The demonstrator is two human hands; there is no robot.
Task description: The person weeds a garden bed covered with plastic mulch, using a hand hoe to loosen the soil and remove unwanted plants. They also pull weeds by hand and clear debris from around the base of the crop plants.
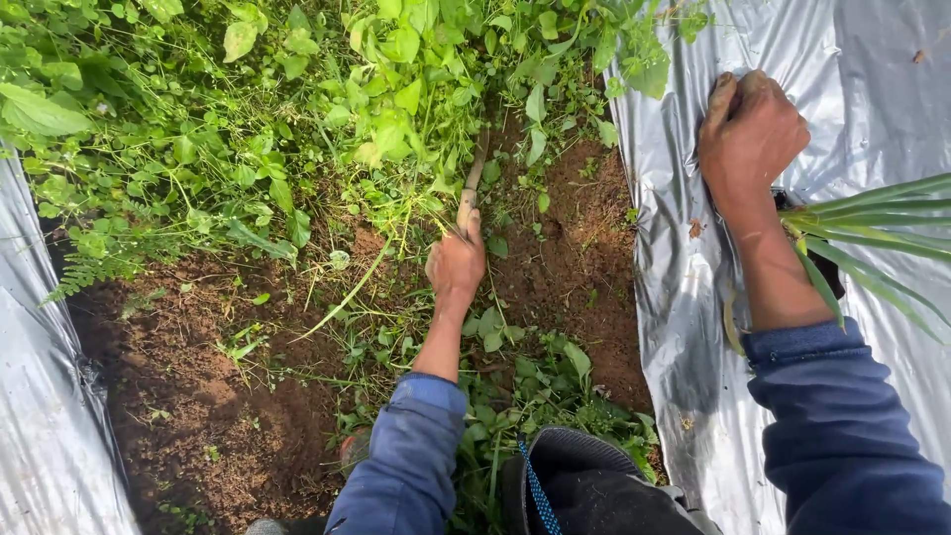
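Your left hand (456,263) grips a wooden-handled tool (472,183) poking into the weeds (327,109). Your right hand (750,134) rests fisted on the silver plastic sheet (872,109). Near soil (208,396) looks cleared; the far end of the strip remains overgrown.

no packages, no labels, no signs, no screens

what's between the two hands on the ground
In the head view, between the left hand and the right hand lie bare brown soil, a few small weeds and the edge of the silver plastic sheet.
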